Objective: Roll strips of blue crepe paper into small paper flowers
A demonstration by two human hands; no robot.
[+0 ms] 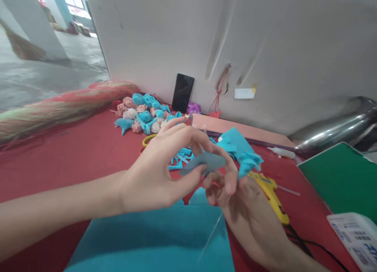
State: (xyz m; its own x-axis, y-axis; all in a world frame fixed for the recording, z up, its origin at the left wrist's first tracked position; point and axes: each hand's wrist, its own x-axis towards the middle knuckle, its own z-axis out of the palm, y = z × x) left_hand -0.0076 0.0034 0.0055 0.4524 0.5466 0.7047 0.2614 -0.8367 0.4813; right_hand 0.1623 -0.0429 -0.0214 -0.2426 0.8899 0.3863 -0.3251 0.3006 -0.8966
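Note:
My left hand [165, 170] pinches a blue paper petal [213, 162] between its thumb and fingers, above the table. Close beside it, my right hand [250, 217] grips a small crinkled blue paper flower [249, 162] near its base. The fingers of both hands meet and partly overlap. A thin pale strand [211, 238] hangs down from between them; I cannot tell whether it is a wire stem or a thread of glue. Beneath the hands lies a large blue paper sheet [153, 240]. Behind the right hand rests a yellow glue gun [271, 197], partly covered.
Blue, pink and white paper flowers [145, 114] are heaped at the back left. Blue scraps [178, 162] and yellow-handled scissors [149, 139] lie behind my left hand. A phone [182, 93] leans on the grey panel. A green board [343, 181] and white package [353, 236] stand right.

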